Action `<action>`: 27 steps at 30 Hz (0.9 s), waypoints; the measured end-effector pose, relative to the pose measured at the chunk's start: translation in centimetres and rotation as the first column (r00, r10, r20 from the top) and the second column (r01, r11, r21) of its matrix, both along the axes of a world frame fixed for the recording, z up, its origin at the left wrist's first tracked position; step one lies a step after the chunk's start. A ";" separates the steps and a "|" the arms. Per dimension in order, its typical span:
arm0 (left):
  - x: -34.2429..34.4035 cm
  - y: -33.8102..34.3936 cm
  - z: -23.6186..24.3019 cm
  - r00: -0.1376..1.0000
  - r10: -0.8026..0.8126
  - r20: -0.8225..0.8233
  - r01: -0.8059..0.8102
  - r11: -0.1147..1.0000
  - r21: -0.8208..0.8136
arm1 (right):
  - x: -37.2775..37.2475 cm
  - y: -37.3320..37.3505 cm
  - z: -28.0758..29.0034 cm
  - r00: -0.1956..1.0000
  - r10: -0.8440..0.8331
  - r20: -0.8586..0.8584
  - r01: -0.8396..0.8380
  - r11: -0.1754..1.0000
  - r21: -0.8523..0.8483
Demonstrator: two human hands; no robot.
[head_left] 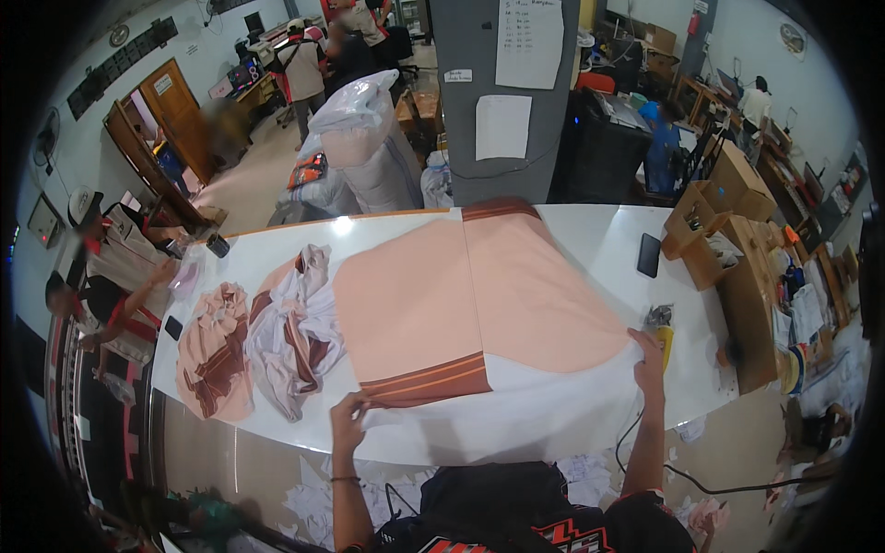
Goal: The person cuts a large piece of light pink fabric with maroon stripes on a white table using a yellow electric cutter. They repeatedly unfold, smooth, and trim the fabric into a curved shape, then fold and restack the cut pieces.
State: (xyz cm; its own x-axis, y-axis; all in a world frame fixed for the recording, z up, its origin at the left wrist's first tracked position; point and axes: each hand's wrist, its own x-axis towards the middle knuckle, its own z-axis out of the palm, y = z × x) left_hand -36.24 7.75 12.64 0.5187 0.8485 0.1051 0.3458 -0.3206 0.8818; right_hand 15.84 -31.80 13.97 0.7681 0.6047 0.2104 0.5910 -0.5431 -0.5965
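Observation:
A peach cloth piece (406, 286) lies spread over the white table before me, with a seam down its middle. Brown bands with orange stripes (424, 380) cross its near left part and its far end. White cloth (535, 392) shows along the near side and hangs toward the table's front edge. My left hand (348, 419) pinches the near left corner, beside the striped band. At the right edge, my right hand (648, 352) has its fingers closed on the white cloth. Both hands hold the near side stretched between them.
Crumpled peach cloth (217, 350) and a white-and-brown heap (297, 323) lie to the left. A black phone (649, 255), yellow item (666, 346) and cardboard boxes (696, 217) are at the right. Two people stand beyond the left end. A black cable (728, 489) runs at the lower right.

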 end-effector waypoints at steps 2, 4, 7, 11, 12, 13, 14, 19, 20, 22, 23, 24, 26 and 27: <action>1.2 -0.8 -2.4 0.970 -0.179 -0.164 0.193 0.979 0.069 | 0.5 0.0 -3.5 0.992 -0.112 0.055 0.119 0.983 -0.143; 2.0 -1.2 -4.2 0.916 -0.266 -0.299 0.287 0.957 0.028 | 1.4 -1.2 -5.9 0.979 -0.084 0.185 0.131 0.956 -0.261; 2.6 -2.5 -6.4 0.882 -0.225 -0.413 0.214 0.974 -0.072 | 3.5 -3.4 -8.9 0.919 -0.263 0.293 0.309 0.944 -0.120; 3.8 -5.3 -9.2 0.919 -0.178 -0.352 0.207 0.977 0.047 | 7.6 -7.8 -15.0 0.640 -0.745 0.190 0.764 0.644 -0.049; 4.2 -5.9 -9.9 0.922 -0.202 -0.331 0.260 0.955 0.141 | 9.2 -9.2 -16.7 0.675 -0.722 -0.155 0.730 0.684 -0.007; 4.5 -6.2 -10.4 0.916 -0.199 -0.349 0.282 0.937 0.206 | 10.8 -10.5 -18.3 0.639 -0.603 -0.477 0.704 0.709 0.046; 4.8 -6.8 -10.9 0.913 -0.179 -0.366 0.269 0.940 0.212 | 11.6 -11.0 -20.6 0.678 -0.534 -0.505 0.684 0.710 0.169; 5.2 -8.5 -11.5 0.886 -0.195 -0.421 0.310 0.924 0.223 | 15.6 -12.3 -22.6 0.607 -0.441 -0.661 0.528 0.845 -0.079; 5.1 -8.9 -11.4 0.900 -0.158 -0.406 0.284 0.920 0.270 | 15.5 -11.2 -22.3 0.583 -0.450 -0.677 0.550 0.832 -0.080; 5.0 -9.4 -11.1 0.877 -0.121 -0.465 0.263 0.930 0.255 | 15.3 -9.4 -20.7 0.543 -0.458 -0.704 0.579 0.811 -0.081; 5.0 -9.6 -10.9 0.867 -0.118 -0.485 0.260 0.936 0.238 | 14.9 -8.8 -19.9 0.522 -0.459 -0.719 0.596 0.799 -0.077; 5.1 -9.7 -10.8 0.842 -0.130 -0.524 0.270 0.942 0.200 | 14.4 -8.3 -19.2 0.503 -0.451 -0.737 0.610 0.789 -0.067; 5.3 -9.9 -10.7 0.846 -0.124 -0.519 0.266 0.941 0.210 | 13.8 -7.8 -18.2 0.459 -0.431 -0.777 0.634 0.772 -0.053; 5.3 -9.9 -10.7 0.838 -0.129 -0.531 0.274 0.940 0.203 | 13.4 -8.1 -17.7 0.438 -0.415 -0.797 0.643 0.764 -0.045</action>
